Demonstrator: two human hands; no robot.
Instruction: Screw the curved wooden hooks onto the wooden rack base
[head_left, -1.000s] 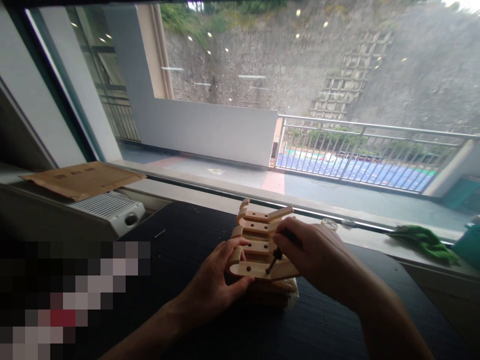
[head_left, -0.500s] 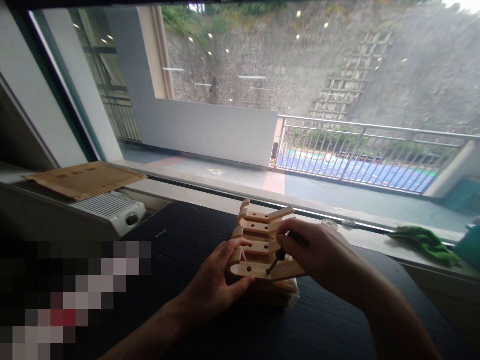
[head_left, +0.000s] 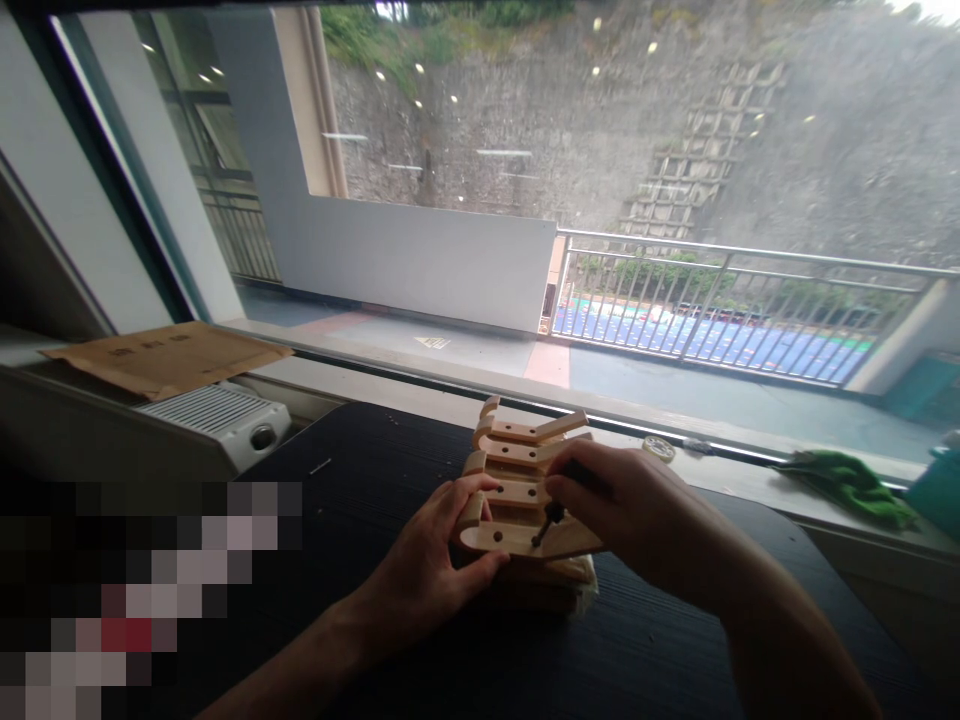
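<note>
Several pale wooden hooks [head_left: 517, 538] stand in a row, each with a curved end on the left, a slanting arm on the right and two dark holes between. My left hand [head_left: 431, 550] grips the nearest hook, thumb along its front edge and fingers over its curved end. In my right hand [head_left: 637, 510] is a screwdriver [head_left: 553, 514], its dark handle mostly covered by the fingers. Its shaft slopes down to the right-hand hole of the nearest hook. Below the hooks lies a wooden piece with clear wrapping [head_left: 581, 575] at its right end.
The dark table [head_left: 375, 470] reaches toward a window sill. A tape roll [head_left: 658, 448] and a green cloth [head_left: 844, 485] rest along the sill. On the left, a brown paper envelope [head_left: 176, 355] lies on a white appliance [head_left: 232, 425]. A small metal bit [head_left: 319, 467] is on the table.
My right hand has turned and shifted slightly left around the screwdriver, whose tip stays at the same hole. My left hand keeps its grip on the hook.
</note>
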